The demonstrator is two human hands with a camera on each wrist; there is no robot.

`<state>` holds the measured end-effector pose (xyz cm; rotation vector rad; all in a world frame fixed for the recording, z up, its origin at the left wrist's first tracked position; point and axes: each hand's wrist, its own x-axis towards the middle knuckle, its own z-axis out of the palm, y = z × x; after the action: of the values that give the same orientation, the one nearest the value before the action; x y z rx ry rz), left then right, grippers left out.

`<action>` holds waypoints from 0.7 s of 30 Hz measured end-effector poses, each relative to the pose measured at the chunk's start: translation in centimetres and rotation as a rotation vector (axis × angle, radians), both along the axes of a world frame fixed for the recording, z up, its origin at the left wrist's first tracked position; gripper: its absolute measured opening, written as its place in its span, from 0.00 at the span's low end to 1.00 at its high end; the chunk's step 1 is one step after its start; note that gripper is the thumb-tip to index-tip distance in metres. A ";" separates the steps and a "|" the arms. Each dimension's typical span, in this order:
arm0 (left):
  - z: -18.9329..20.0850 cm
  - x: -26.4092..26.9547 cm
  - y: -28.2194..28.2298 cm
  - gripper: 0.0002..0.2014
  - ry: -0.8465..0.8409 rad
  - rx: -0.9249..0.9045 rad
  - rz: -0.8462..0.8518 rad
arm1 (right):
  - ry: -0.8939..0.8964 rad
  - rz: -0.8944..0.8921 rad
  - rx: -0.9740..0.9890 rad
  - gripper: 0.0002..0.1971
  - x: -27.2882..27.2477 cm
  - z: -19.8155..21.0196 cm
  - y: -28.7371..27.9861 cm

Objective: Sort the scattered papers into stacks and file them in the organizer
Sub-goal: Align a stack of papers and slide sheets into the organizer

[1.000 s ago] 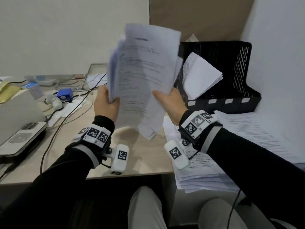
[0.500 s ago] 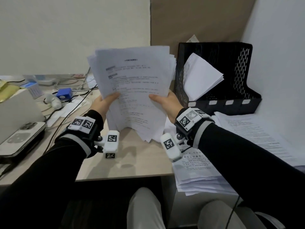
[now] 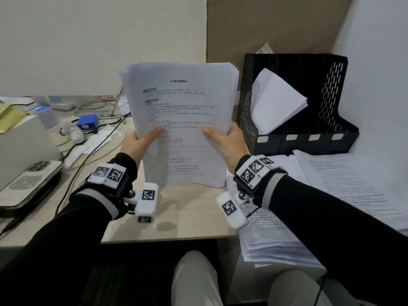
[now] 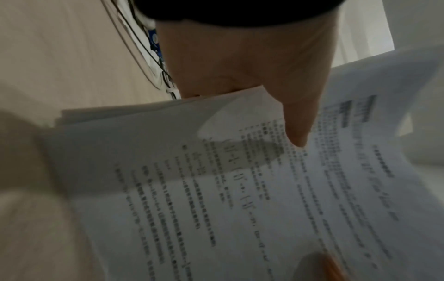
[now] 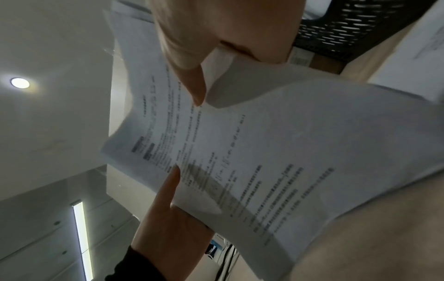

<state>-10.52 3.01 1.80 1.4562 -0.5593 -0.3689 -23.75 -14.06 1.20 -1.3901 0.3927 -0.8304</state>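
I hold a thick stack of printed papers (image 3: pixel 183 120) upright, its lower edge just above or on the desk (image 3: pixel 183 219). My left hand (image 3: pixel 141 142) grips its left edge, thumb on the front page. My right hand (image 3: pixel 225 140) grips the right edge the same way. In the left wrist view my left thumb lies across the stack of papers (image 4: pixel 240 190); the right wrist view shows both thumbs on the stack of papers (image 5: pixel 276 152). The black mesh organizer (image 3: pixel 326 93) stands at the back right, with a white bundle of sheets (image 3: pixel 273 102) leaning in its left slot.
More printed papers (image 3: pixel 344 191) lie spread on the desk at the right, some overhanging the front edge. To the left are a phone (image 3: pixel 28 182) on a dark pad, a white box, cables (image 3: pixel 92 151), a blue device (image 3: pixel 88 122). My knees show below the desk edge.
The fanned, twisted sheets have been squared into one even upright stack. Both hands came lower with it, toward the desk.
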 end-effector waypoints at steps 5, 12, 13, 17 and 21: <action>-0.4 0.2 -0.1 0.25 0.049 -0.008 -0.031 | 0.096 0.131 0.077 0.20 -0.1 -0.7 -0.8; 0.9 0.1 -0.7 0.28 0.146 -0.150 0.046 | 0.055 0.096 -0.001 0.06 -0.2 0.6 -0.3; 0.6 0.0 -0.8 0.23 0.155 -0.152 0.041 | 0.077 0.105 -0.006 0.07 -0.2 0.3 -0.2; -1.6 -0.5 -0.9 0.14 0.169 -0.056 -0.014 | 0.266 0.207 0.050 0.17 -0.1 -1.9 0.0; -2.3 -0.6 -0.8 0.07 0.190 -0.031 0.005 | 0.351 0.186 0.051 0.17 0.3 -2.6 -0.2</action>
<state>-11.14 2.24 -0.53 1.3753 -0.4066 -0.4868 -23.46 -14.28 -1.41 -1.5020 0.5402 -0.4206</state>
